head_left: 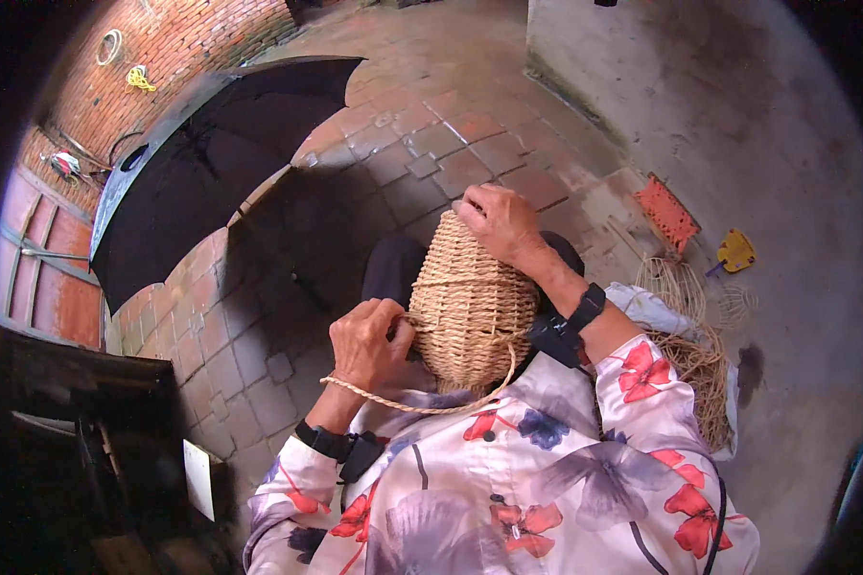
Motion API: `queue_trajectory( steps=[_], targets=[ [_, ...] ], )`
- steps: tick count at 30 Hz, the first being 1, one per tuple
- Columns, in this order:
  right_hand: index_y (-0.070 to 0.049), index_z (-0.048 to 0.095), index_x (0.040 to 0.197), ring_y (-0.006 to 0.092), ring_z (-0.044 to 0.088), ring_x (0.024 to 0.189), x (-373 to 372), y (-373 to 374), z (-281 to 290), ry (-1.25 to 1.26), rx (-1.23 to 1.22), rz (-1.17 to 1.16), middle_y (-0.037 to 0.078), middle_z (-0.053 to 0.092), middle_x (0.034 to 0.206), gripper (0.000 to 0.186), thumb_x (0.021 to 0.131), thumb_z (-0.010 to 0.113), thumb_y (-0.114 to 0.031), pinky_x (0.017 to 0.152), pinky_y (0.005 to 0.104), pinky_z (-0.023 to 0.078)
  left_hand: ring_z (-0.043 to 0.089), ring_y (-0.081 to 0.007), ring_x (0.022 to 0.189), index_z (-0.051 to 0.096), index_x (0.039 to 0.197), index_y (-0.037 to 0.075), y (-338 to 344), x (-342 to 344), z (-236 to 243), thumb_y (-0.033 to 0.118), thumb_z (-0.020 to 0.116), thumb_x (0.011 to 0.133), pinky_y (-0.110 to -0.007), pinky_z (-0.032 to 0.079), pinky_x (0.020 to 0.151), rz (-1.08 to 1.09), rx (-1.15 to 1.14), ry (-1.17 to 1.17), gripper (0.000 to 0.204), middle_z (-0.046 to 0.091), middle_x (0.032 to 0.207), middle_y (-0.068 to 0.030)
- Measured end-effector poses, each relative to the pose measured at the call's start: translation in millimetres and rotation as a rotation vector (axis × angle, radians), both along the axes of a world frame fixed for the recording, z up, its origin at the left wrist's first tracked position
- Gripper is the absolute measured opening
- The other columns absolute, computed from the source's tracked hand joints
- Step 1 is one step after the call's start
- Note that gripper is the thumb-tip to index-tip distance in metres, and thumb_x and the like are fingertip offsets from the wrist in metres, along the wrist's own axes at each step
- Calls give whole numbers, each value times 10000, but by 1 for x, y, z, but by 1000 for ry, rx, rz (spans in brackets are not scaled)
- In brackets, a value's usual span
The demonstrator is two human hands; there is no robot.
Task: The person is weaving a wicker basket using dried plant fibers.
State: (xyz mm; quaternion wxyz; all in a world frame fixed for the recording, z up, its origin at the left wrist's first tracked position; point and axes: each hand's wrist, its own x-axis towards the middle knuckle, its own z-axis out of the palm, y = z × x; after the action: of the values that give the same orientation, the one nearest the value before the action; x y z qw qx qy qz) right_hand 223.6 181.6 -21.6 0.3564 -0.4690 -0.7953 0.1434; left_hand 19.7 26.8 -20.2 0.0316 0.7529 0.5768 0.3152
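Head view: a woven basket (472, 302) sits on the person's lap, narrow end pointing away, between the two hands. The right hand (501, 222) lies over the far, tapered top of the basket, fingers curled down on the weave and gripping it. The left hand (369, 343) is at the basket's near left side, closed around a cord (408, 402) where it meets the wall. From that fist the cord loops below the basket, curving across the floral blouse and rising again at the basket's right edge. Both wrists carry dark bands.

To the right, beside the person's right arm, a loose bundle of straw (700, 355) lies on the concrete floor, with an orange grid-shaped piece (667, 213) and a small yellow tool (735, 251) further out. To the left, an open black umbrella (201, 163) rests on the brick paving, well apart from the hands.
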Motion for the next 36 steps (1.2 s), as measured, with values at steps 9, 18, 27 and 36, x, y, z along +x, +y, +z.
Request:
queue_trajectory(
  steps=[9,18,27,36],
  targets=[
    [-18,600,781,382,617,797,2,3,-5,61,19,29,184,622,786,283,873,595,-285,701,484,479,643,-302,638,656,790,56,-5,-13,11,63,641,758,-386,497,550,-74,-59,43,36,643,731,-118],
    [-16,605,779,382,619,797,3,7,-9,34,6,14,184,631,805,280,877,589,-278,702,473,484,661,-289,742,679,1052,120,-2,-95,-7,199,648,843,-360,517,672,322,-218,115,226,665,1005,-128],
    [-25,616,814,378,618,788,2,3,-5,19,-16,48,169,632,807,267,885,580,-279,709,464,484,638,-277,698,646,837,101,-6,-10,9,39,709,695,-374,509,608,-222,31,-106,167,631,762,-81],
    [-15,605,797,375,615,781,1,6,-4,37,-8,65,173,622,790,241,875,596,-243,703,458,479,639,-357,742,654,818,58,-5,-242,-51,111,659,770,-418,502,653,547,-220,65,71,655,834,-172]
  ],
)
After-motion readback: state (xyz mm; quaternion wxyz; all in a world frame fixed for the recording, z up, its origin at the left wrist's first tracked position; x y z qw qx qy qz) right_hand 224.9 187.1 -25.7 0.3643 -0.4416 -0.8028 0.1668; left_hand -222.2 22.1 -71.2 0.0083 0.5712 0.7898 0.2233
